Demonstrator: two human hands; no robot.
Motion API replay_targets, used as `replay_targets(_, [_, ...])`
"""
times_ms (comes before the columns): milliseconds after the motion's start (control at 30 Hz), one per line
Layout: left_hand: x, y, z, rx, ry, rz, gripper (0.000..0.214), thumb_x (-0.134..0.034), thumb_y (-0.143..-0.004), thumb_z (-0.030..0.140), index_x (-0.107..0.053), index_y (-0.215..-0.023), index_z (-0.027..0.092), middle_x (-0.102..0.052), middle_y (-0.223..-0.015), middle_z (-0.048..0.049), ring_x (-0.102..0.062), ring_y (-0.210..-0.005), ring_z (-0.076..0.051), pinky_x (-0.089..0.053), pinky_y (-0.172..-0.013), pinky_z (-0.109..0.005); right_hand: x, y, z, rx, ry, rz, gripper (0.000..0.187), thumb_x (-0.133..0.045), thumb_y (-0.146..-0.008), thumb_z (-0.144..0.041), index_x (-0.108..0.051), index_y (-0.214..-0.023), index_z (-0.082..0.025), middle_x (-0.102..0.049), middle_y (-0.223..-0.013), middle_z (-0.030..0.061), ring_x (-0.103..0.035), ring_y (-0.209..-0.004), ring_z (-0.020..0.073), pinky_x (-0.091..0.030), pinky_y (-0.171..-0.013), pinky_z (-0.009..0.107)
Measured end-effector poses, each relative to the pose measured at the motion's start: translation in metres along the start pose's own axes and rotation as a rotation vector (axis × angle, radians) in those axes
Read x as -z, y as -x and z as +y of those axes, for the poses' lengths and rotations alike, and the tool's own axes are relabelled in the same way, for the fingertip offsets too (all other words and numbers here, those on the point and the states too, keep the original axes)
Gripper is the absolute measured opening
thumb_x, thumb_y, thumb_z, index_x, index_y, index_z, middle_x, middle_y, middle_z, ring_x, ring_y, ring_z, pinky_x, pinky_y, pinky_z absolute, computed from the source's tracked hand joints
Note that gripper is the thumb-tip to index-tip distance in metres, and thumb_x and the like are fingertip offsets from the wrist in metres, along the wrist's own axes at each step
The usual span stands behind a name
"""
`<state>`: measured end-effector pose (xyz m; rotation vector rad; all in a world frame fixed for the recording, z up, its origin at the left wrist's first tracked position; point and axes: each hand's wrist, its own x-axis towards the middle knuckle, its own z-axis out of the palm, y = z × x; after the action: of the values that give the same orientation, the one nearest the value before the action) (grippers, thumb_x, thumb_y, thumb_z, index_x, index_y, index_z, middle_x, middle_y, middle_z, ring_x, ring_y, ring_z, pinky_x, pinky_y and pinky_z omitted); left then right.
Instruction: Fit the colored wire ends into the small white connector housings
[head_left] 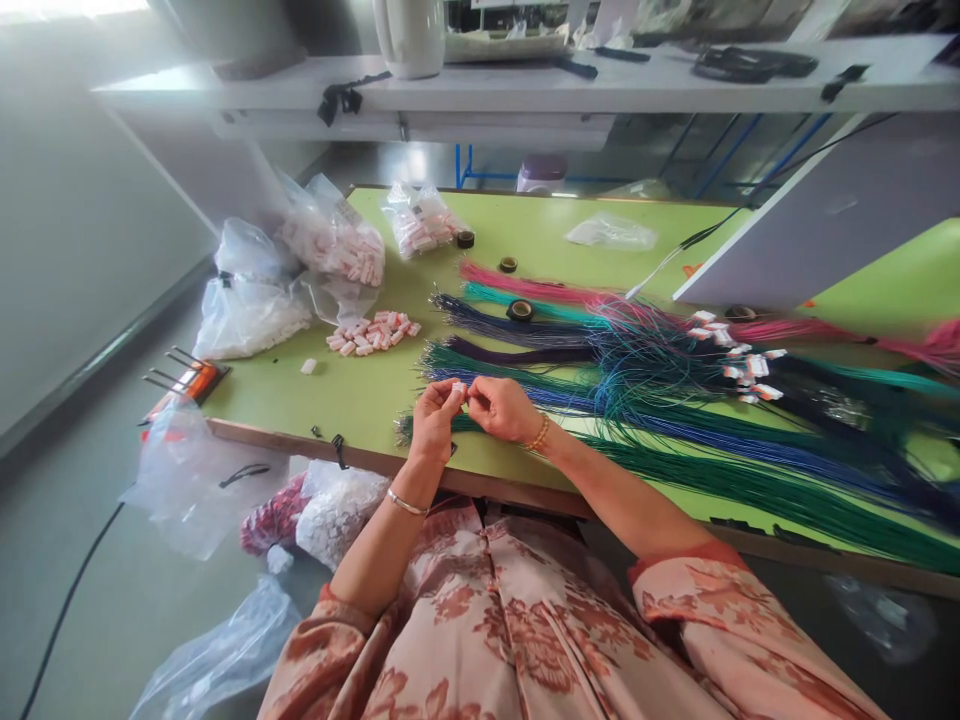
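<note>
Between the thumb and fingers of my left hand (433,420) is a small white connector housing (458,388). My right hand (502,408) is pinched close beside it, at the housing's right side; whatever its fingertips hold, perhaps a thin wire, is too small to make out. Both hands are over the near edge of the green table, above bundles of cut wires. Green wires (675,470) and blue wires (577,402) run off to the right beneath them. A loose pile of white and orange connector housings (373,333) lies beyond my left hand.
Bags of housings (337,240) stand at the back left, near an orange pronged holder (196,380). Black tape rolls (520,310) rest among pink wires (525,280). Wired connectors (750,370) lie to the right. A white shelf (487,95) spans the table's back.
</note>
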<state>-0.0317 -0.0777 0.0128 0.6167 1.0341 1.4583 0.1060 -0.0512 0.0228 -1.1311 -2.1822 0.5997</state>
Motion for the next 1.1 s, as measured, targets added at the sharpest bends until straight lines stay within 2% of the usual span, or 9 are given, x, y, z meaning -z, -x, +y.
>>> replay_targets(100, [-0.005, 0.002, -0.002, -0.044, -0.027, 0.032, 0.028, -0.084, -0.062, 0.027, -0.066, -0.08, 0.015, -0.068, -0.077, -0.0013, -0.059, -0.072, -0.01, -0.042, -0.069, -0.023, -0.003, 0.002, -0.003, -0.055, 0.078, 0.004, 0.01, -0.049, -0.078, -0.02, -0.052, -0.069, -0.019, -0.062, -0.069, 0.0049, -0.048, -0.06, 0.0132, -0.033, -0.06, 0.024])
replay_targets(200, [-0.008, -0.001, -0.001, 0.005, -0.019, 0.007, 0.027, -0.084, -0.062, 0.025, -0.066, -0.08, 0.015, -0.068, -0.076, -0.0018, -0.059, -0.07, -0.01, -0.042, -0.068, -0.024, 0.005, -0.001, 0.003, -0.056, 0.011, -0.018, 0.011, -0.05, -0.078, -0.023, -0.056, -0.071, -0.018, -0.061, -0.065, 0.0024, -0.046, -0.057, 0.0121, -0.033, -0.058, 0.024])
replay_targets(300, [-0.007, -0.011, 0.0, 0.078, 0.042, -0.001, 0.027, -0.083, -0.063, 0.023, -0.066, -0.082, 0.015, -0.067, -0.077, -0.0014, -0.057, -0.066, -0.008, -0.041, -0.066, -0.023, 0.021, -0.019, 0.022, -0.073, -0.134, -0.032, 0.017, -0.05, -0.082, -0.028, -0.062, -0.077, -0.016, -0.061, -0.064, -0.0001, -0.047, -0.055, 0.0107, -0.036, -0.057, 0.022])
replay_targets(367, [-0.005, -0.018, -0.001, 0.106, 0.076, 0.009, 0.026, -0.082, -0.063, 0.022, -0.066, -0.082, 0.015, -0.067, -0.079, -0.0015, -0.056, -0.066, -0.008, -0.041, -0.066, -0.023, 0.031, -0.038, 0.04, -0.132, -0.134, 0.018, 0.021, -0.05, -0.084, -0.03, -0.065, -0.083, -0.015, -0.065, -0.07, 0.0012, -0.053, -0.06, 0.0112, -0.039, -0.06, 0.022])
replay_targets(433, [-0.002, -0.025, -0.003, 0.141, 0.079, 0.023, 0.026, -0.082, -0.062, 0.021, -0.066, -0.082, 0.014, -0.067, -0.08, -0.0017, -0.056, -0.065, -0.007, -0.041, -0.066, -0.023, 0.035, -0.059, 0.058, -0.238, -0.012, 0.031, 0.018, -0.055, -0.082, -0.029, -0.066, -0.085, -0.016, -0.069, -0.076, 0.0027, -0.057, -0.065, 0.0122, -0.041, -0.064, 0.023])
replay_targets(567, [0.004, -0.031, -0.008, 0.168, 0.078, 0.038, 0.029, -0.083, -0.061, 0.023, -0.066, -0.084, 0.014, -0.065, -0.077, -0.001, -0.055, -0.062, -0.006, -0.042, -0.064, -0.022, 0.029, -0.086, 0.083, -0.403, 0.278, -0.155, 0.016, -0.065, -0.076, -0.03, -0.069, -0.089, -0.021, -0.072, -0.091, 0.003, -0.061, -0.078, 0.015, -0.041, -0.069, 0.024])
replay_targets(800, [0.008, -0.032, -0.007, 0.203, 0.075, 0.005, 0.034, -0.085, -0.058, 0.024, -0.067, -0.084, 0.013, -0.066, -0.078, -0.0013, -0.057, -0.064, -0.006, -0.044, -0.063, -0.02, 0.023, -0.089, 0.091, -0.374, 0.365, -0.228, 0.015, -0.056, -0.084, -0.026, -0.068, -0.091, -0.02, -0.073, -0.095, 0.006, -0.062, -0.083, 0.0164, -0.039, -0.068, 0.024])
replay_targets(967, [0.008, -0.032, -0.008, 0.212, 0.053, 0.017, 0.034, -0.085, -0.058, 0.024, -0.066, -0.084, 0.013, -0.067, -0.079, -0.0021, -0.057, -0.064, -0.006, -0.045, -0.065, -0.022, 0.029, -0.088, 0.093, -0.337, 0.351, -0.274, 0.021, -0.06, -0.084, -0.037, -0.067, -0.095, -0.021, -0.072, -0.095, 0.0041, -0.062, -0.082, 0.017, -0.038, -0.065, 0.024])
replay_targets(1100, [0.008, -0.031, -0.007, 0.214, 0.073, 0.005, 0.032, -0.084, -0.059, 0.022, -0.066, -0.084, 0.014, -0.067, -0.079, -0.0021, -0.056, -0.062, -0.006, -0.045, -0.064, -0.022, 0.03, -0.088, 0.095, -0.345, 0.416, -0.284, 0.018, -0.053, -0.087, -0.029, -0.067, -0.091, -0.018, -0.072, -0.094, 0.0084, -0.062, -0.082, 0.0179, -0.038, -0.068, 0.025])
